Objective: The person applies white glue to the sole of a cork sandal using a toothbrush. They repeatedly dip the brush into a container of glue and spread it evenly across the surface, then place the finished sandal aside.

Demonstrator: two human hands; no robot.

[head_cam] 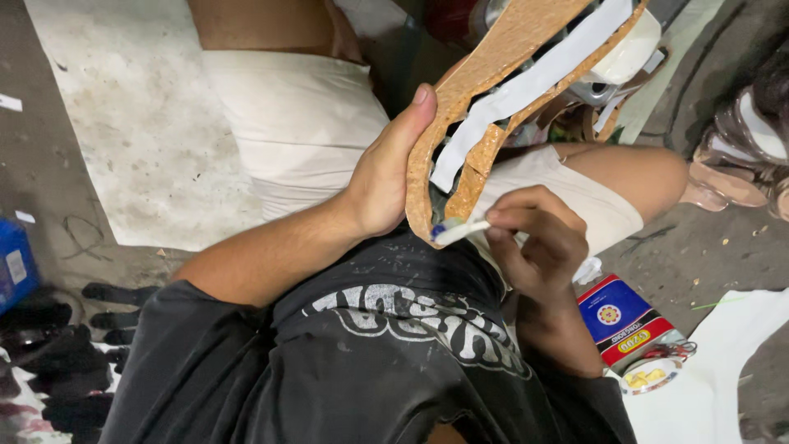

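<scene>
One cork sole (493, 57) (one brush (460, 232)), two hands

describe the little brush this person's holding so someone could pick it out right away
Start at the cork-coloured shoe sole the left hand holds over the lap. At its lower end, the right hand pinches a small brush: the only thin white stick there, with a bluish tip touching the sole.

A cork-covered shoe sole (460, 107) — tan, speckled, with a white strip along its middle — stands tilted above the lap; a small white brush (459, 231) touches its lower end.
</scene>
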